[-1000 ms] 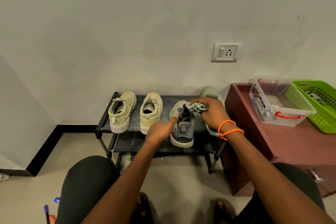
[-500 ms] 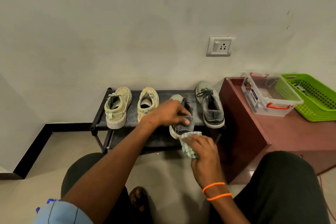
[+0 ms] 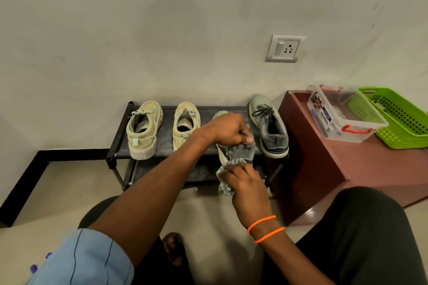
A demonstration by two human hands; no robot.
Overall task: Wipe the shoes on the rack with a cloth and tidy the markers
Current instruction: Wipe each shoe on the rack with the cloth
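Pale wall [image 3: 162, 30], black shoe rack [image 3: 120, 136], beige floor [image 3: 69, 192], maroon cabinet [image 3: 324, 157] alongside.

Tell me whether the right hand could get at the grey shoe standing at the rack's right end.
Probably yes: the grey shoe stands uncovered just beyond the right hand, nothing between them, but that hand grips the cloth.

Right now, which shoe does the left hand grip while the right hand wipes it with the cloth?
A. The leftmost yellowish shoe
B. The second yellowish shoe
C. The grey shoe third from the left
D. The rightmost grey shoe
C: the left hand grips the third shoe, tilted at the rack's front edge, and the right hand holds the cloth against its heel.
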